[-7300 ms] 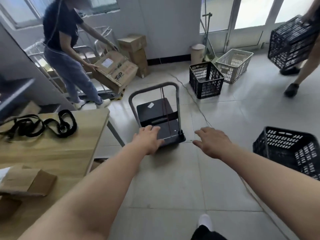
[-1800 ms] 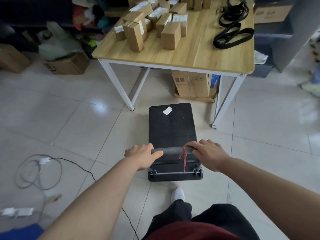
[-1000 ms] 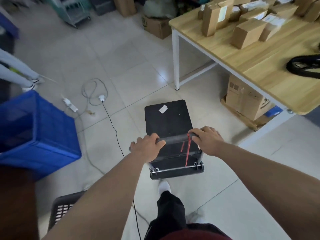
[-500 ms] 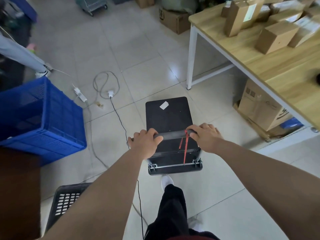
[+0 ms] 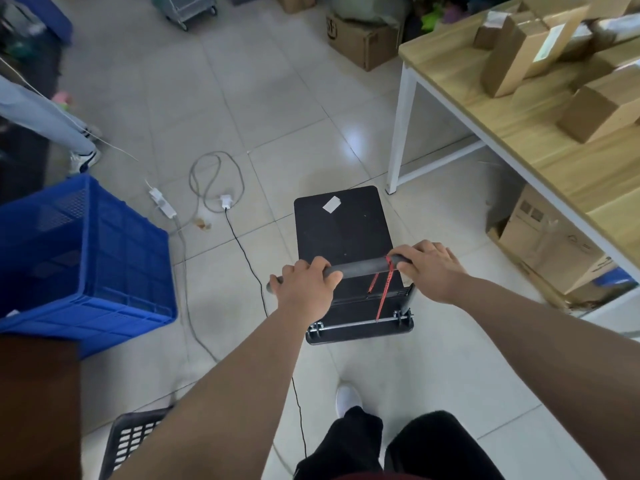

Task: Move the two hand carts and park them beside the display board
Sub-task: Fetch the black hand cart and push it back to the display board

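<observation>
A black flatbed hand cart (image 5: 343,233) with a white sticker on its deck stands on the tiled floor right in front of me. Both hands grip its grey padded handle bar (image 5: 360,267): my left hand (image 5: 304,285) at the left end, my right hand (image 5: 429,268) at the right end. A red cord (image 5: 383,292) hangs from the bar down to the cart's hinge. No second cart and no display board are in view.
A wooden table (image 5: 512,133) with cardboard boxes stands close on the right, more boxes under it. A blue crate (image 5: 79,258) sits left, a black basket (image 5: 135,441) at lower left. Cables and a power strip (image 5: 221,202) lie on the floor ahead. Another person's leg (image 5: 45,116) is far left.
I have turned the cart leftward away from the table; the table has slid to the right of view and the blue crate and cables have come in. Both hands stay on the handle.
</observation>
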Action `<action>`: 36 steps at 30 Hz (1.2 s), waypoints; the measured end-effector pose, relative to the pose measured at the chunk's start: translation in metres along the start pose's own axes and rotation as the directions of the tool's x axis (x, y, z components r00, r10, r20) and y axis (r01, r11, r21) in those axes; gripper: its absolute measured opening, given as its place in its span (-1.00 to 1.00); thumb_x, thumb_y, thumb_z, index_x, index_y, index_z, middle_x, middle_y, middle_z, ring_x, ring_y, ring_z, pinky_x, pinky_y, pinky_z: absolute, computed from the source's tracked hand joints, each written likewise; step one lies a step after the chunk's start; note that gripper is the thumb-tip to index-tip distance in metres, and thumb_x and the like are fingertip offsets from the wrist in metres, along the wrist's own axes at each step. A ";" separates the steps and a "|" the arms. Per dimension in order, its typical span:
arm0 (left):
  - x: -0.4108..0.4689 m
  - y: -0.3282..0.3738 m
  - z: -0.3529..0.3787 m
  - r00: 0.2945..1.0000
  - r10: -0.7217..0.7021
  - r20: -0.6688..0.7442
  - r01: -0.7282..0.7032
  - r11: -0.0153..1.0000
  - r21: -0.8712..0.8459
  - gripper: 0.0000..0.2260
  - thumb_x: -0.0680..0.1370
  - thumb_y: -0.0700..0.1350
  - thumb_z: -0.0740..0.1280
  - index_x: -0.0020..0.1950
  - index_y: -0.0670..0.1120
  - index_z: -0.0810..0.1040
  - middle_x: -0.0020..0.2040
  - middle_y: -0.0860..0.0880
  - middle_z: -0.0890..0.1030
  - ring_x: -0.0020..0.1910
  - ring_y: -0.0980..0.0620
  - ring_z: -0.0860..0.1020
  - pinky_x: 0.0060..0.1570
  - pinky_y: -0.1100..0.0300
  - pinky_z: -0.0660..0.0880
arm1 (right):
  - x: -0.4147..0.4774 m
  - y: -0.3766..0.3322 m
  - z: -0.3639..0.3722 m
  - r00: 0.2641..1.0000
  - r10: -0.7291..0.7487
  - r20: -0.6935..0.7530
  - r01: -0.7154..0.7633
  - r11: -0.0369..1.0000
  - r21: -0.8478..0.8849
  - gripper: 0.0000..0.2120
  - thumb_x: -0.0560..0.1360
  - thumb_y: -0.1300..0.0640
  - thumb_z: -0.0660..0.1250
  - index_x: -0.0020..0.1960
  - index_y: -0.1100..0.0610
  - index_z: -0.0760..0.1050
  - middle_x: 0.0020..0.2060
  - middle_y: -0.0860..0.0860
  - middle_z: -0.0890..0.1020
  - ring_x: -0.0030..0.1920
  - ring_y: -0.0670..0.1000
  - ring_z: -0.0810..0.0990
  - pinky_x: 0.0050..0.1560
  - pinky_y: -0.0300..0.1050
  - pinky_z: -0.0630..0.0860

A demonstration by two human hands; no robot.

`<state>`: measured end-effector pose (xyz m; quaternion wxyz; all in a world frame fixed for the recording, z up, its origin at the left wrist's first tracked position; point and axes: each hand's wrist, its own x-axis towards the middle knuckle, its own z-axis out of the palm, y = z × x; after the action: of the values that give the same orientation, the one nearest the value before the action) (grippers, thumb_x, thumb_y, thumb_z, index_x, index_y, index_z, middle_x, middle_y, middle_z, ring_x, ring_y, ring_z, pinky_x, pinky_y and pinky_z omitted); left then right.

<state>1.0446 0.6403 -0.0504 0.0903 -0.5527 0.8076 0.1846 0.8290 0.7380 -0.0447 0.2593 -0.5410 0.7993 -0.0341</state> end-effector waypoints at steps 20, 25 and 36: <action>0.167 0.036 -0.069 0.973 -0.209 0.099 0.210 0.978 0.007 -0.73 0.58 0.15 0.00 0.20 0.14 0.35 0.06 -0.04 0.40 0.07 -0.09 0.31 0.20 -0.12 0.24 | 0.203 0.003 -0.085 0.989 -0.120 0.086 0.130 0.983 -0.126 -0.69 0.62 -0.06 -0.04 0.33 -0.18 0.27 0.21 0.10 0.43 0.24 0.16 0.37 0.33 0.07 0.23; 0.228 0.033 -0.092 0.972 -0.213 0.103 0.217 0.976 -0.034 -0.76 0.56 0.12 0.02 0.16 0.16 0.35 0.05 -0.02 0.40 0.02 -0.06 0.28 0.16 -0.09 0.24 | 0.265 -0.006 -0.109 0.987 -0.125 0.100 0.137 0.983 -0.119 -0.69 0.62 -0.07 -0.05 0.32 -0.18 0.27 0.20 0.10 0.43 0.23 0.15 0.38 0.32 0.07 0.22; 0.402 0.008 -0.171 0.975 -0.184 0.127 0.191 0.980 -0.050 -0.72 0.58 0.13 0.00 0.22 0.15 0.35 0.11 -0.03 0.41 0.17 -0.10 0.31 0.27 -0.20 0.20 | 0.439 -0.056 -0.172 0.991 -0.093 0.098 0.101 0.992 -0.076 -0.67 0.62 -0.04 -0.01 0.35 -0.14 0.30 0.20 0.14 0.45 0.26 0.19 0.33 0.34 0.07 0.23</action>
<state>0.8974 0.2298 -0.0330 0.1394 -0.6167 0.7388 0.2333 0.6757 0.2886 -0.0430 0.2728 -0.5903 0.7596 0.0113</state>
